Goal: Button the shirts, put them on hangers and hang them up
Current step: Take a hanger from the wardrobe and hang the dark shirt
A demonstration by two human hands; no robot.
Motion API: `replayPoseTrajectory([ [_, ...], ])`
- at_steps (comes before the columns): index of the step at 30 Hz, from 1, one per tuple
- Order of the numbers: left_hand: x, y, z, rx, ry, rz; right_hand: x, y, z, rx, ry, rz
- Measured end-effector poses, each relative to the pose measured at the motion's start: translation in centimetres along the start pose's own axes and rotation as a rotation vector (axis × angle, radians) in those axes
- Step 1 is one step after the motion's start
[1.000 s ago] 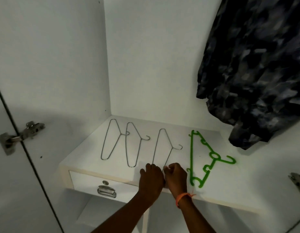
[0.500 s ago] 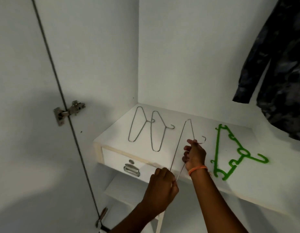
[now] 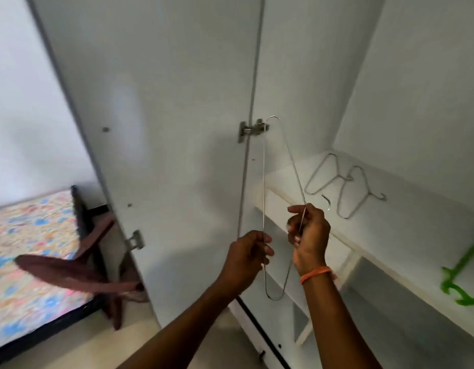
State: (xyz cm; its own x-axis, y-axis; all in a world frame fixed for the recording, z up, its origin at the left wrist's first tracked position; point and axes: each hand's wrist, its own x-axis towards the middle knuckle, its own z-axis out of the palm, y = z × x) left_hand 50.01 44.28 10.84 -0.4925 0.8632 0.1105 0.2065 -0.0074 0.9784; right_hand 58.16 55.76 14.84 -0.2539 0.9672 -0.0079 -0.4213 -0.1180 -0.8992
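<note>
I hold a thin metal wire hanger (image 3: 264, 182) upright in the air in front of the wardrobe. My left hand (image 3: 247, 258) pinches its long straight bar. My right hand (image 3: 309, 231) grips the sloped side near the neck, and the hook (image 3: 326, 201) sticks out past my knuckles. Two more wire hangers (image 3: 345, 186) lie flat on the white wardrobe shelf (image 3: 406, 230). A green plastic hanger (image 3: 462, 272) lies at the shelf's right end, partly cut off. A dark maroon garment (image 3: 70, 267) hangs over the bed's end at the left.
The open white wardrobe door (image 3: 164, 129) stands straight ahead with metal hinges (image 3: 253, 129). A bed with a colourful patterned cover (image 3: 25, 251) is at the left. Lower open compartments (image 3: 323, 310) sit under the shelf.
Both hands lifted the wire hanger off the shelf and carried it left, out in front of the door. My view swung left; the hanging dark patterned shirt left the frame and the bed appeared.
</note>
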Motion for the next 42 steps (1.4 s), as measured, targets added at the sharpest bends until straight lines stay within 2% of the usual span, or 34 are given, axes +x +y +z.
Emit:
replayPoseTrajectory([
  [7,-9.6,-1.4,-12.3,0.247,0.193,0.048,-9.3,6.9,9.9,0.063,-0.133,0.142],
  [14,-21.9,-4.0,-27.2,0.380,0.416,0.097,-23.9,13.2,22.1,0.072,-0.252,0.282],
  [19,-29.6,-5.3,-36.6,0.250,0.634,-0.020,-34.2,18.9,29.4,-0.186,-0.422,0.257],
  [24,-34.6,-8.1,-45.8,0.121,0.850,-0.215,-41.6,25.0,37.0,-0.378,-0.619,0.201],
  [27,-36.4,-10.4,-51.4,0.052,0.939,-0.294,-44.5,29.5,42.1,-0.442,-0.688,0.206],
  [31,-37.0,-13.3,-59.3,0.079,0.987,-0.368,-47.5,37.0,48.9,-0.543,-0.730,0.262],
  [38,-31.9,-18.1,-74.6,0.204,1.027,-0.571,-48.4,45.8,60.5,-0.714,-0.882,0.118],
  [42,-28.0,-20.5,-82.0,0.188,1.034,-0.610,-46.6,50.3,66.5,-0.801,-0.934,0.157],
])
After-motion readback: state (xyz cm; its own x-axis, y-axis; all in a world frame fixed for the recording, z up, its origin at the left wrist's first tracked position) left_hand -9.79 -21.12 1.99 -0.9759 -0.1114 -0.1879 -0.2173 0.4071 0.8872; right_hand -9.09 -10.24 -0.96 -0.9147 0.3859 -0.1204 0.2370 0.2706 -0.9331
